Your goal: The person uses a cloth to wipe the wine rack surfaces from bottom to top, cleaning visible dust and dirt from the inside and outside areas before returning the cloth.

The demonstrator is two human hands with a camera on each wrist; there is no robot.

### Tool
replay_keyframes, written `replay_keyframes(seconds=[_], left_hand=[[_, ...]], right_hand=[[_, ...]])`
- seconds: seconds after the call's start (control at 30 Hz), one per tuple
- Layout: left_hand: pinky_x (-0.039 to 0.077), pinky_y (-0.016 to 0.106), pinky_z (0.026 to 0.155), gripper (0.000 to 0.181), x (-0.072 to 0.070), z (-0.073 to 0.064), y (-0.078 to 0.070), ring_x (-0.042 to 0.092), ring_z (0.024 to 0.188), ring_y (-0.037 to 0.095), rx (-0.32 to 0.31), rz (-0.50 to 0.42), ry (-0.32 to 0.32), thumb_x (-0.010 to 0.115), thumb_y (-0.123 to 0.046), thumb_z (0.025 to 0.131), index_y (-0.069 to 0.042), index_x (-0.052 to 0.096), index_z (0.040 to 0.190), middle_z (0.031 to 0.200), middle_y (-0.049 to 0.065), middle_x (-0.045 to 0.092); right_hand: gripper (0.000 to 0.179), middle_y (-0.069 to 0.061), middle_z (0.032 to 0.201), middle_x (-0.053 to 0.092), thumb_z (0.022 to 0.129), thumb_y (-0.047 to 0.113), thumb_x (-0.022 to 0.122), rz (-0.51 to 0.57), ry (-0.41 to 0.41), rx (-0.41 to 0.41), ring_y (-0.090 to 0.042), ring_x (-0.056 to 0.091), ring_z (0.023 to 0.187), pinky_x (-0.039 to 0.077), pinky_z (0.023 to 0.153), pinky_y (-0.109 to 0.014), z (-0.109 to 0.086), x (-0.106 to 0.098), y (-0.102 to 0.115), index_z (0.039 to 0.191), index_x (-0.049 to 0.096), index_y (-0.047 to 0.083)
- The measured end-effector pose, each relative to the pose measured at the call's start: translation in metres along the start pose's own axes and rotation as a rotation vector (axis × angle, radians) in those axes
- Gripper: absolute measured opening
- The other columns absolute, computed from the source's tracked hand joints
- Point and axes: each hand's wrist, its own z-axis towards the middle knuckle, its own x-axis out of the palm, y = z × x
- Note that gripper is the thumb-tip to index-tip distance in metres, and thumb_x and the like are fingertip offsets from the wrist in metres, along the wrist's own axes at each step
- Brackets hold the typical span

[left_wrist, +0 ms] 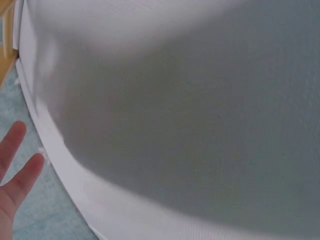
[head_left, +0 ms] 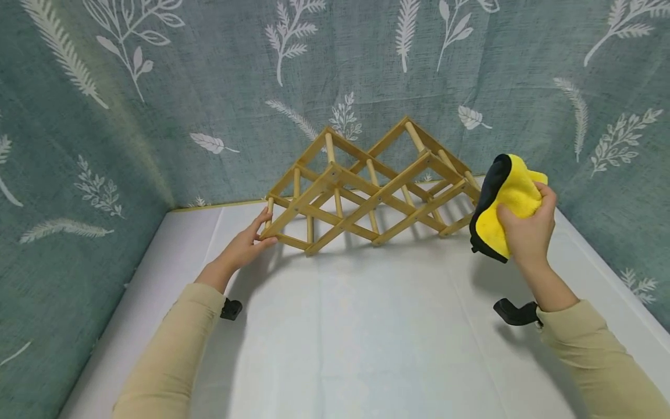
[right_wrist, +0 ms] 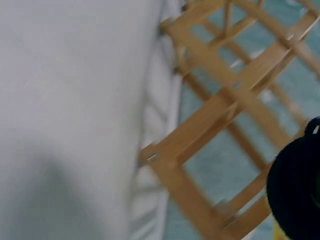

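Observation:
A wooden lattice rack (head_left: pixel 378 198) of crossed slats and round dowels stands at the back of the white table. At its left end, my left hand (head_left: pixel 242 247) has the fingers spread, with fingertips right at the end dowel. The left wrist view shows two of these fingers (left_wrist: pixel 22 182) straight, below a corner of the wood. My right hand (head_left: pixel 531 227) grips a yellow cloth (head_left: pixel 515 192) with a black edge, held up beside the rack's right end. In the right wrist view the rack (right_wrist: pixel 240 90) fills the upper right, and the cloth's black border (right_wrist: pixel 295 190) shows at the edge.
A white covering lies over the table (head_left: pixel 366 326). Blue-green fabric with white leaf prints (head_left: pixel 220 75) hangs behind and along both sides, close behind the rack. Black wrist mounts (head_left: pixel 515 313) stick out from both sleeves.

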Motion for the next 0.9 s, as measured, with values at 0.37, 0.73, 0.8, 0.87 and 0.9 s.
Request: replay_keyframes(seconds=[0.37, 0.73, 0.8, 0.87, 0.9], left_hand=[[0.043, 0.053, 0.085, 0.066, 0.000, -0.001, 0.003, 0.048, 0.113, 0.042, 0.012, -0.005, -0.003, 0.046, -0.045, 0.093, -0.022, 0.015, 0.147, 0.155, -0.004, -0.001], [0.042, 0.053, 0.086, 0.067, -0.002, -0.002, 0.000, 0.047, 0.115, 0.042, -0.007, -0.002, 0.007, 0.046, -0.045, 0.093, -0.023, 0.013, 0.148, 0.155, -0.003, 0.000], [0.042, 0.054, 0.086, 0.068, -0.002, -0.002, -0.001, 0.047, 0.115, 0.042, -0.013, -0.003, 0.008, 0.046, -0.045, 0.093, -0.023, 0.013, 0.148, 0.155, -0.003, 0.000], [0.042, 0.054, 0.086, 0.068, -0.002, -0.003, -0.001, 0.047, 0.115, 0.042, -0.014, -0.002, 0.007, 0.046, -0.045, 0.093, -0.023, 0.013, 0.148, 0.155, -0.002, 0.000], [0.042, 0.054, 0.086, 0.068, -0.002, -0.003, -0.001, 0.047, 0.115, 0.042, -0.014, -0.002, 0.005, 0.046, -0.045, 0.093, -0.023, 0.013, 0.148, 0.155, -0.002, 0.001]], right_hand=[[0.070, -0.018, 0.132, 0.047, 0.085, 0.016, 0.053, -0.240, 0.115, -0.132, -0.031, 0.048, 0.094, 0.038, 0.068, -0.031, 0.013, 0.013, -0.031, 0.147, 0.021, 0.024], [0.050, -0.021, 0.123, 0.055, 0.087, 0.017, 0.059, -0.196, 0.050, -0.264, -0.039, 0.058, 0.089, 0.034, 0.063, -0.012, 0.003, 0.017, -0.022, 0.131, 0.039, 0.009], [0.047, -0.018, 0.125, 0.054, 0.086, 0.017, 0.060, -0.201, 0.052, -0.246, -0.037, 0.058, 0.093, 0.035, 0.066, -0.013, 0.003, 0.016, -0.021, 0.129, 0.041, 0.007], [0.048, -0.017, 0.126, 0.054, 0.086, 0.017, 0.059, -0.210, 0.063, -0.233, -0.036, 0.057, 0.094, 0.036, 0.068, -0.017, 0.005, 0.015, -0.020, 0.131, 0.043, 0.009], [0.050, -0.017, 0.125, 0.054, 0.086, 0.018, 0.059, -0.219, 0.067, -0.230, -0.035, 0.056, 0.095, 0.037, 0.069, -0.020, 0.006, 0.014, -0.021, 0.133, 0.043, 0.011]])
